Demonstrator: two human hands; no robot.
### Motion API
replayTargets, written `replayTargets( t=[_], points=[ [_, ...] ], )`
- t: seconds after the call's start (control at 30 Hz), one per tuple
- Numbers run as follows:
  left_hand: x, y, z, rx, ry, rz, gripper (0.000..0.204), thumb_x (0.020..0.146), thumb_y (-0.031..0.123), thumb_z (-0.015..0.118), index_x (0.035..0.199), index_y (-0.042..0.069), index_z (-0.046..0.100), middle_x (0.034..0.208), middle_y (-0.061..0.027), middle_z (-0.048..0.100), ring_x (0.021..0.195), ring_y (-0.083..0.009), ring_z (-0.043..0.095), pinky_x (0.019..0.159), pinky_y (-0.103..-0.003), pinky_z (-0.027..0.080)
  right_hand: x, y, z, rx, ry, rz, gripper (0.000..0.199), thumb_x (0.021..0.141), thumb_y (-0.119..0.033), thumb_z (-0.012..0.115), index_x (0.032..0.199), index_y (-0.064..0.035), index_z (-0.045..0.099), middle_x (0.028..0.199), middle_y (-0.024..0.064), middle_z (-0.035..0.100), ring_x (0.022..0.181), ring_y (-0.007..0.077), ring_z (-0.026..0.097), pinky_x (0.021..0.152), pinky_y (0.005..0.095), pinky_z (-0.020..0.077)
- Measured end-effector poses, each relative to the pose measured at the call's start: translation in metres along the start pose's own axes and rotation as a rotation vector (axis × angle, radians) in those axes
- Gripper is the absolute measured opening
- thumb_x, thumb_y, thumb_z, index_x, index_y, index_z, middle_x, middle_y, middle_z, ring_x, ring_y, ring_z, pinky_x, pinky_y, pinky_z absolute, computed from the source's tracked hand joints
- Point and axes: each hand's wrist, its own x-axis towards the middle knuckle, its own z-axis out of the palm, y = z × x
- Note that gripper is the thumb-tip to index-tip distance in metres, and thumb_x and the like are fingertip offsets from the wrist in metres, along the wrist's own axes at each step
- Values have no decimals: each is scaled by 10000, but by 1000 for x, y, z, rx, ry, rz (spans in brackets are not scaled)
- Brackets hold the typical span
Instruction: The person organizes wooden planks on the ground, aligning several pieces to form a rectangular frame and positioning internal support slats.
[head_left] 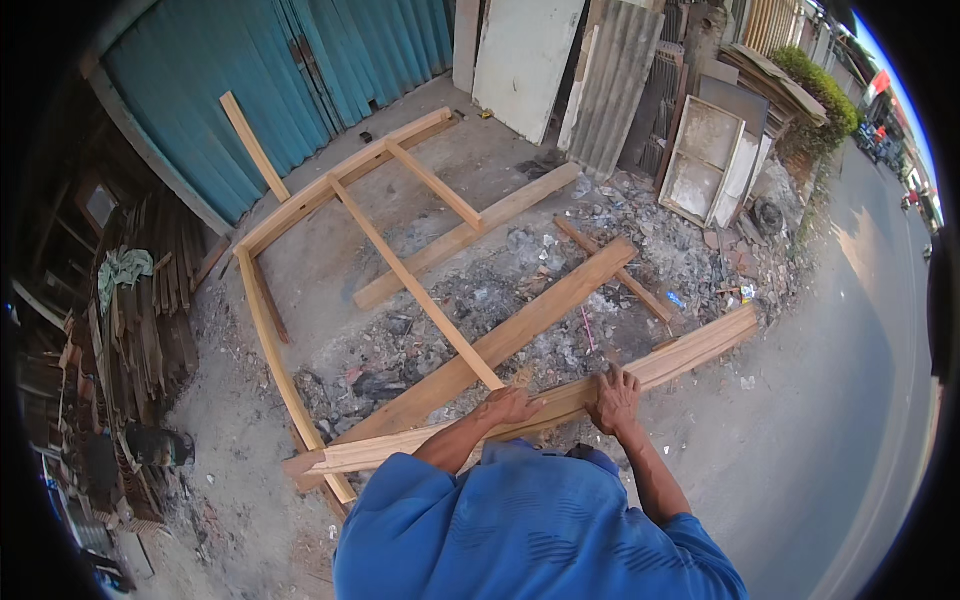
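A long wooden beam (690,352) lies crosswise right in front of me, part of a large timber frame. My right hand (615,400) grips it, fingers bent over its far edge. Just to the left, my left hand (508,406) holds the same beam where a thin wooden rail (420,290) meets it. That rail runs away to the far beam (345,180). A side rail (268,335) joins the frame's left end, and a shorter rail (435,185) comes off the far beam. The undersides of both hands are hidden.
A wide plank (490,345) and another loose timber (470,235) lie within the frame over ash and rubble. Scrap wood (150,350) is heaped at left. A blue metal door (270,90) and leaning panels (525,60) stand behind. A road (860,330) runs along the right.
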Motion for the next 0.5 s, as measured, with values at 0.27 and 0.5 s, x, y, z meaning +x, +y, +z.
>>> replayTargets(
  t=[0.27, 0.5],
  points=[
    [146, 30, -116, 187, 86, 179, 655, 871, 618, 498, 1100, 21, 640, 1049, -234, 668, 1010, -397, 638, 878, -506, 491, 168, 4, -52, -149, -64, -206, 671, 711, -440, 771, 1231, -60, 583, 1254, 214, 542, 1165, 368, 495, 1028, 493, 346],
    [226, 37, -229, 189, 288, 323, 516, 832, 496, 617, 1072, 41, 596, 980, -201, 627, 1028, -363, 578, 892, -481, 423, 329, 80, 9, 406, -347, -331, 444, 818, -436, 681, 861, 6, 663, 749, 243, 630, 714, 391, 626, 658, 449, 470]
  ],
)
